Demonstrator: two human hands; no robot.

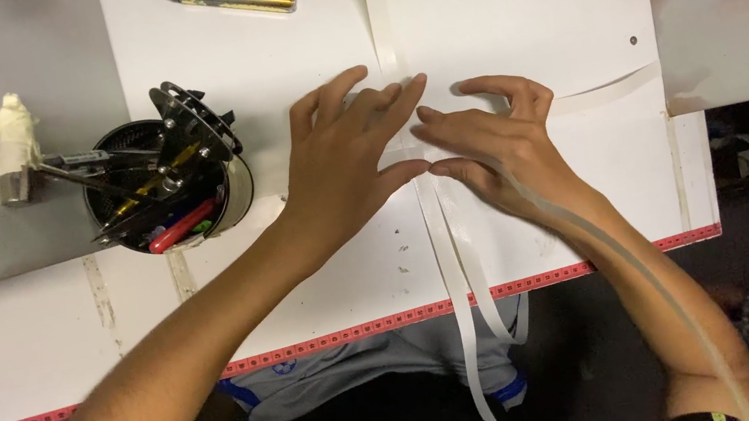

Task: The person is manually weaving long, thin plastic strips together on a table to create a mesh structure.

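Strip ends hung off the table edge, while above them the left hand and right hand pressed flat, fingers spread, pinching the strips at mid-table.

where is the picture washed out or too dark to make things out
Head view: the white table glares bright, so the white strips under the left hand and right hand barely stand out; below the table edge it falls into deep shadow; the far-right floor is dim and soft.
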